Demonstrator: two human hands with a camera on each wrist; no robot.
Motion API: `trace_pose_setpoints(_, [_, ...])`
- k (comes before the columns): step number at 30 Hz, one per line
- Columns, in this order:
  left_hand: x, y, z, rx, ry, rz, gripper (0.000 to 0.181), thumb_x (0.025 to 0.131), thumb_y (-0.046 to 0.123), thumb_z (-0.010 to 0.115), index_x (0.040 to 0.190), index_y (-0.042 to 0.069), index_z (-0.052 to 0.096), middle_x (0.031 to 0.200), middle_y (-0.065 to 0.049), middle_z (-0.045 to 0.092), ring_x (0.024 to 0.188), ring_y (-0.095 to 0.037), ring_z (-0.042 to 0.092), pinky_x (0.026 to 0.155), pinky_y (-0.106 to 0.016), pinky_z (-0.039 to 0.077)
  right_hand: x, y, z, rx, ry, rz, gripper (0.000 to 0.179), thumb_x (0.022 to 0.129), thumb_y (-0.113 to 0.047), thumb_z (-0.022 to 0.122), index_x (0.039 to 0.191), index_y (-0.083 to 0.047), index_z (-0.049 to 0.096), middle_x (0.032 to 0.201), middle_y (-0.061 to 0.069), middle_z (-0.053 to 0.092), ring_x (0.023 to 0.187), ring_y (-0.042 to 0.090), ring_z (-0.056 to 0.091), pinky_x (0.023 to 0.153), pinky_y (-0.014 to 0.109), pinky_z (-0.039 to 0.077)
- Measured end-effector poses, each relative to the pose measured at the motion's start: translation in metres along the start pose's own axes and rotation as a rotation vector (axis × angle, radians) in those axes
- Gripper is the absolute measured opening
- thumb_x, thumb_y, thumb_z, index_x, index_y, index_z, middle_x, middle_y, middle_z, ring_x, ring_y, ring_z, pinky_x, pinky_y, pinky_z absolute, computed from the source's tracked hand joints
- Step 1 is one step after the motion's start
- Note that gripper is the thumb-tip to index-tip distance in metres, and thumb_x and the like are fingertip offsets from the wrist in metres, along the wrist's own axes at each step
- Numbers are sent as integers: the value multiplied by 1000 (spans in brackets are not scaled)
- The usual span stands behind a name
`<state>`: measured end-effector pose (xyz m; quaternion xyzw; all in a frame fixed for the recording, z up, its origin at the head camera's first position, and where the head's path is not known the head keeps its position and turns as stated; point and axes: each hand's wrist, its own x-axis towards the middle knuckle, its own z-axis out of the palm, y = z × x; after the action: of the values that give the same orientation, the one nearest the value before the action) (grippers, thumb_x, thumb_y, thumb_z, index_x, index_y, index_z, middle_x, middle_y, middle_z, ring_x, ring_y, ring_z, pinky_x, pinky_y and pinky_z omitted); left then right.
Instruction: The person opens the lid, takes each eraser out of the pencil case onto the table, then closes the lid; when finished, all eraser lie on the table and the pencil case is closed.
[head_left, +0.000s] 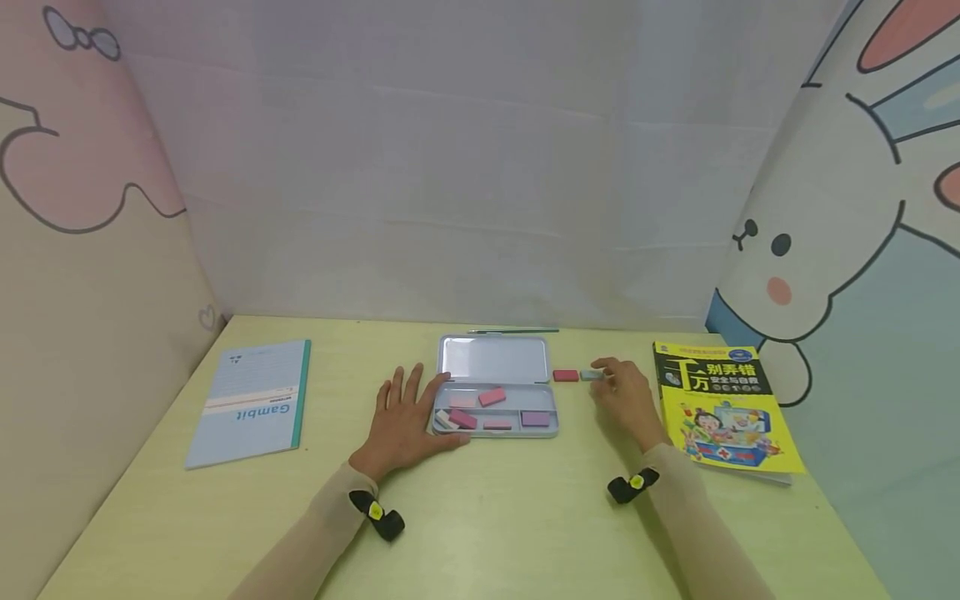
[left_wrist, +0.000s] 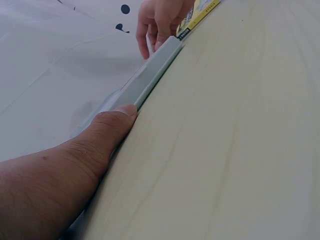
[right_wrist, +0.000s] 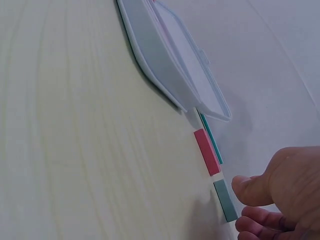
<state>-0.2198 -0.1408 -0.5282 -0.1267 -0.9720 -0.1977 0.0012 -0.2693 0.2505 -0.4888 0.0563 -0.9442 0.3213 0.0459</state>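
Observation:
My left hand (head_left: 405, 425) rests spread over the left end of an open pale blue pencil case (head_left: 501, 435), fingers along its side. Its thumb touches the front edge, as the left wrist view shows. Several pink, purple and white eraser-like blocks, among them a pink one (head_left: 492, 397) and a purple one (head_left: 536, 419), lie inside. To the right of the case a red eraser (right_wrist: 207, 152) and a green eraser (right_wrist: 225, 201) lie end to end on the table. My right hand (head_left: 624, 400) is at the green eraser's right end, thumb and fingers apart, not visibly gripping it.
A thin green pencil-like stick (head_left: 517, 331) lies behind the case. At the left is a light blue notebook (head_left: 251, 404); a yellow book (head_left: 723, 408) lies beside my right forearm. White and cartoon-printed walls enclose the table (head_left: 510, 517).

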Motion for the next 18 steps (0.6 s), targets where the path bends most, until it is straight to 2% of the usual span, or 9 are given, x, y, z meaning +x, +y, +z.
trace_pose_setpoints(8, [-1,1,-1,6,18,6,109,81,84,70,168,30,32,179,-24,18,166,-55,11,131,-73,13,-20,-14,10,27,2,-67,31,102,-6,69,133,-2,69,122,24,70,108,38,69,95,54,59])
trace_pose_setpoints(18, [-1,1,-2,10,27,15,108,82,83,70,168,28,34,178,-25,20,165,-56,12,131,-72,14,-49,-24,30,99,65,-216,28,96,0,76,123,-7,77,111,13,74,95,27,72,80,28,59])
